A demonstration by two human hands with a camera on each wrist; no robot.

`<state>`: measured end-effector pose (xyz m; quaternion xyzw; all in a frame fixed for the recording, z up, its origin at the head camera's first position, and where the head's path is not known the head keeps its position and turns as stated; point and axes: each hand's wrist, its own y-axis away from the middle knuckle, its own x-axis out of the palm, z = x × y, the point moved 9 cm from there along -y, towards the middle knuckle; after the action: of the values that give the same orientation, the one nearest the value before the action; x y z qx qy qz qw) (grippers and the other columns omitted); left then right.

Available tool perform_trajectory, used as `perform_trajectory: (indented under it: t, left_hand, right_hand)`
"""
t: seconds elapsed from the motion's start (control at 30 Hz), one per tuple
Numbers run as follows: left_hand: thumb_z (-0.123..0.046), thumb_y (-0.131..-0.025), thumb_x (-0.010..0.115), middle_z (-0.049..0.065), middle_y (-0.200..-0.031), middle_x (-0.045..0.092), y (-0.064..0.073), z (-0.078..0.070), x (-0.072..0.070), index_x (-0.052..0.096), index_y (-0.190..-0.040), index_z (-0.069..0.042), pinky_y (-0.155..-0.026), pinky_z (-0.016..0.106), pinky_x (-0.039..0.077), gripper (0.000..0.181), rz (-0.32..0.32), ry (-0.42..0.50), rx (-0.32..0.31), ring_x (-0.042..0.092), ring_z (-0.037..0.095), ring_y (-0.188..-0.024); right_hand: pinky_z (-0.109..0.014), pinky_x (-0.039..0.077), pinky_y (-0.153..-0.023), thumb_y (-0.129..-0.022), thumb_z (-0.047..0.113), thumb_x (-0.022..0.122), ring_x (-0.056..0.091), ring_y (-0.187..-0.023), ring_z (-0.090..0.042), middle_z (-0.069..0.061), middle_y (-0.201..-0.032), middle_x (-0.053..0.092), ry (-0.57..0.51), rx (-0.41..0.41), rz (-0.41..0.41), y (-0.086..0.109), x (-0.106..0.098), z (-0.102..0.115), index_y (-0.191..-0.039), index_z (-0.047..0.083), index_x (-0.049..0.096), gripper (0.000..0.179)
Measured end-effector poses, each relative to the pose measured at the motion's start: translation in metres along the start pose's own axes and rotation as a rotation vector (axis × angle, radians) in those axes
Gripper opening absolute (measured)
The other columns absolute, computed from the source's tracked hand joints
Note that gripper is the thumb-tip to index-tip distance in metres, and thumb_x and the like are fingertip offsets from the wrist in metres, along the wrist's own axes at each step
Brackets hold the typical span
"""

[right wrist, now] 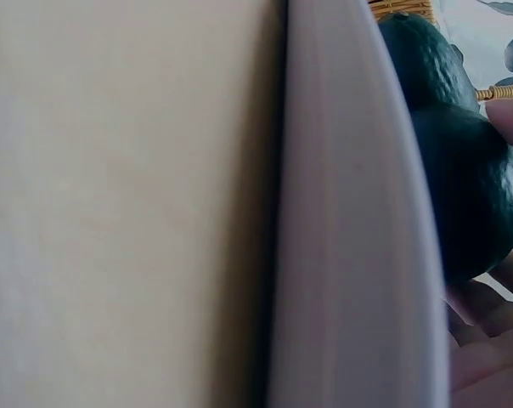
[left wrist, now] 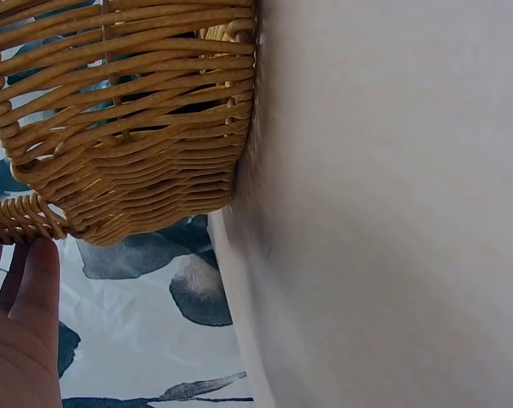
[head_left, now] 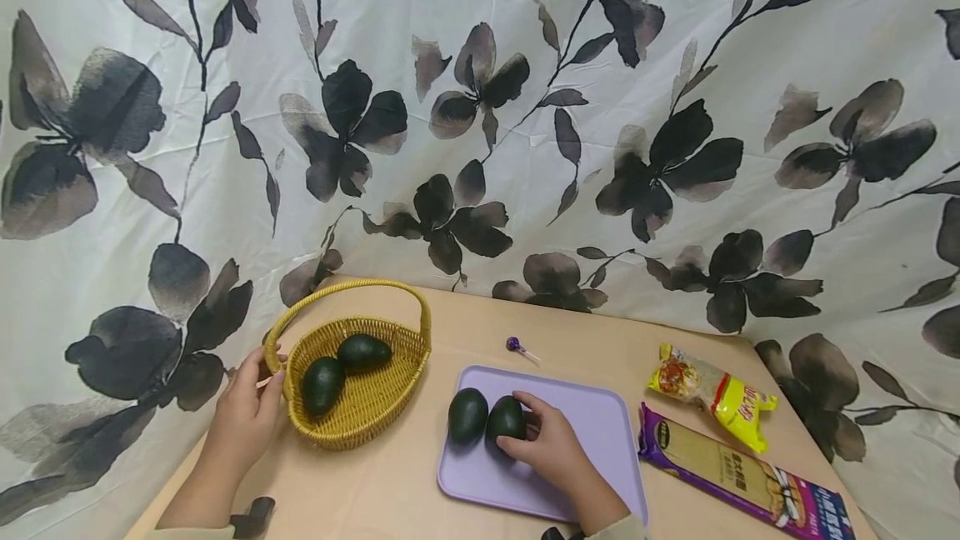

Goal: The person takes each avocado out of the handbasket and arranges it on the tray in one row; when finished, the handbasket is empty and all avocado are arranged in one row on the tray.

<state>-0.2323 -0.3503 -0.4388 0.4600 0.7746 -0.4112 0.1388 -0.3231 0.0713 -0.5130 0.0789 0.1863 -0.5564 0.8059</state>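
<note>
My left hand [head_left: 243, 417] holds the yellow wicker basket [head_left: 393, 398] at the left foot of its arched handle. In the left wrist view, the fingertips touch the handle below the woven wall [left wrist: 163, 161]. Two dark green avocados, one upright [head_left: 323, 387] and one sideways [head_left: 364, 352], lie inside the basket. On the lilac tray [head_left: 592, 411], my right hand [head_left: 551, 444] grips an avocado [head_left: 506, 423] between thumb and fingers. A second avocado [head_left: 467, 417] lies just left of it on the tray. The tray's edge [right wrist: 350, 212] hides part of both in the right wrist view.
A purple lollipop [head_left: 514, 344] lies behind the tray. To the right are a yellow-and-clear food packet [head_left: 708, 390] and a long purple packet [head_left: 742, 473]. A flower-patterned cloth [head_left: 525, 190] hangs behind the table [head_left: 367, 490].
</note>
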Motion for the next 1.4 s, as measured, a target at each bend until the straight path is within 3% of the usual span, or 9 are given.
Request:
perform_trajectory:
  t: [0.3, 0.53, 0.8, 1.03, 1.17, 1.4]
  left_hand:
    - [-0.013, -0.107, 0.052, 0.018, -0.131, 0.06, -0.001, -0.001, -0.004, 0.042, -0.147, -0.001, -0.098, 0.006, 0.044, 0.042, -0.015, 0.002, 0.007, 0.06, 0.041, -0.123]
    - [-0.01, -0.106, 0.054, 0.019, -0.132, 0.06, -0.003, -0.004, -0.004, 0.044, -0.145, -0.001, -0.095, -0.007, 0.033, 0.041, -0.021, 0.022, 0.019, 0.059, 0.041, -0.121]
    - [-0.008, -0.105, 0.056, 0.019, -0.132, 0.059, -0.004, -0.007, -0.003, 0.044, -0.144, 0.0, -0.1, 0.011, 0.045, 0.041, -0.014, 0.024, 0.017, 0.059, 0.038, -0.121]
    - [-0.009, -0.105, 0.056, 0.018, -0.133, 0.06, -0.003, -0.005, -0.003, 0.044, -0.143, 0.001, -0.099, 0.01, 0.044, 0.042, -0.006, 0.037, 0.012, 0.059, 0.042, -0.124]
    - [-0.007, -0.105, 0.057, 0.018, -0.132, 0.06, -0.001, -0.004, -0.004, 0.043, -0.144, 0.002, -0.099, 0.008, 0.042, 0.043, -0.01, 0.035, 0.008, 0.059, 0.042, -0.124]
    - [-0.011, -0.106, 0.055, 0.018, -0.133, 0.059, -0.001, -0.001, -0.004, 0.044, -0.144, 0.0, -0.1, 0.017, 0.046, 0.041, -0.003, 0.034, 0.006, 0.059, 0.041, -0.125]
  right_hand:
    - [-0.036, 0.06, -0.085, -0.079, 0.028, 0.087, 0.064, -0.114, -0.028, -0.014, -0.135, 0.066, 0.183, 0.006, -0.037, -0.002, -0.005, 0.011, -0.145, 0.009, 0.057, 0.075]
    - [-0.041, 0.059, -0.095, -0.082, 0.028, 0.085, 0.061, -0.125, -0.033, -0.02, -0.14, 0.062, 0.151, 0.015, -0.072, -0.005, -0.008, 0.018, -0.143, 0.011, 0.059, 0.069]
    - [-0.053, 0.039, -0.12, -0.085, 0.023, 0.084, 0.052, -0.139, -0.037, -0.014, -0.144, 0.061, 0.08, -0.066, -0.09, -0.008, -0.008, 0.04, -0.14, 0.011, 0.061, 0.061]
    - [-0.055, 0.035, -0.122, -0.087, 0.022, 0.084, 0.048, -0.144, -0.033, -0.006, -0.147, 0.059, 0.026, -0.105, -0.046, -0.015, 0.005, 0.062, -0.142, 0.014, 0.06, 0.06]
    - [-0.049, 0.035, -0.123, -0.088, 0.02, 0.083, 0.049, -0.143, -0.028, -0.004, -0.148, 0.058, -0.004, -0.133, 0.0, -0.02, 0.017, 0.077, -0.144, 0.014, 0.058, 0.061]
    - [-0.04, 0.038, -0.123, -0.089, 0.019, 0.082, 0.05, -0.142, -0.025, -0.005, -0.149, 0.056, -0.041, -0.184, 0.048, -0.031, 0.034, 0.098, -0.146, 0.014, 0.055, 0.063]
